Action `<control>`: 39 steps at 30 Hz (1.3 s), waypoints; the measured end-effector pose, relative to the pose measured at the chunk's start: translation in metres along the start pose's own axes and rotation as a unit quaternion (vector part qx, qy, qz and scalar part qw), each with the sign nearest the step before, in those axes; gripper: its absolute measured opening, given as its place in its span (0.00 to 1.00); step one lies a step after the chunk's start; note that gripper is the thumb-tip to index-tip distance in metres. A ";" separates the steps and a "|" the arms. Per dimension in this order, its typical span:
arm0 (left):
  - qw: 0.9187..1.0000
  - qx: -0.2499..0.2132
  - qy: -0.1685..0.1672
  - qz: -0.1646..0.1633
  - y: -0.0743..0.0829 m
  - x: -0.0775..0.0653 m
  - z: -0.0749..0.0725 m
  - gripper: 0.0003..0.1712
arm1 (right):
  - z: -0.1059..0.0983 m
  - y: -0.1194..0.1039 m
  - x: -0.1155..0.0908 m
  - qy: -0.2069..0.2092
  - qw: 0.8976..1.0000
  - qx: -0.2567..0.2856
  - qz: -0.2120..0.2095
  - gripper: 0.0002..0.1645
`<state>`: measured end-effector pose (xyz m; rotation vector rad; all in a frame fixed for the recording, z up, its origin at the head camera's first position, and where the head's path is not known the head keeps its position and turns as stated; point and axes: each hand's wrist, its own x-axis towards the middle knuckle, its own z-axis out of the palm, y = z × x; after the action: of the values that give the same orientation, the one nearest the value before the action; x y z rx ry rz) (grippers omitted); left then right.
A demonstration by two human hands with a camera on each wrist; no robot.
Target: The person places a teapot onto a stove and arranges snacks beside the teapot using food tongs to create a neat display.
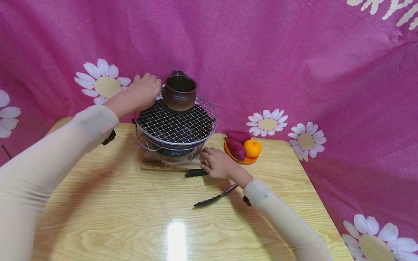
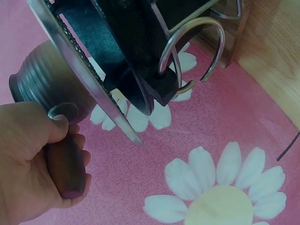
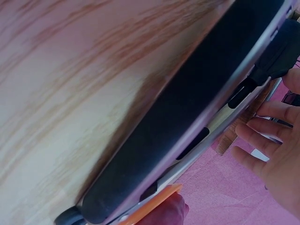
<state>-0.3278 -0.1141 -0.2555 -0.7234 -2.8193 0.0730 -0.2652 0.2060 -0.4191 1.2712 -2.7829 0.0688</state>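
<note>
My left hand (image 1: 143,90) grips the stubby side handle (image 2: 68,166) of a dark brown clay pot (image 1: 179,96). The ribbed pot, its mouth facing up, overlaps the far part of the wire mesh (image 1: 174,125) on a round tabletop grill (image 1: 176,146). In the left wrist view, the thumb lies along the top of the handle and the fingers wrap beneath. My right hand (image 1: 218,163) hovers above black-tipped tongs (image 1: 209,201), near the grill's right front, its fingers loosely spread and holding nothing. The right wrist view shows the tongs (image 3: 183,112) large beside those fingers.
A wooden board (image 1: 163,166) lies under the grill. Right of it, an orange plate (image 1: 240,160) bears two purple sweet potatoes (image 1: 236,148) and an orange (image 1: 252,148). Pink floral cloth (image 1: 228,65) hangs close behind the wooden table (image 1: 130,210).
</note>
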 end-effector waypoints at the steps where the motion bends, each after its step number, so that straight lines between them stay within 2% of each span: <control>1: 1.000 -0.001 -0.002 -0.002 0.000 0.000 0.000 0.16 | 0.000 0.000 0.000 -0.001 1.000 0.001 0.001 0.11; 12: 1.000 0.003 0.021 -0.008 0.006 -0.002 0.000 0.16 | 0.002 0.001 0.000 0.004 1.000 -0.003 -0.003 0.10; 28: 0.999 0.014 -0.017 -0.025 0.015 -0.002 -0.003 0.20 | 0.002 0.000 -0.001 -0.002 1.000 -0.006 -0.002 0.11; 39: 0.999 0.025 -0.020 -0.018 0.014 -0.002 -0.003 0.20 | 0.001 0.001 0.000 0.001 1.000 -0.004 -0.001 0.10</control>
<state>-0.3186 -0.1027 -0.2541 -0.6682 -2.8557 0.1516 -0.2662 0.2063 -0.4200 1.2725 -2.7769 0.0571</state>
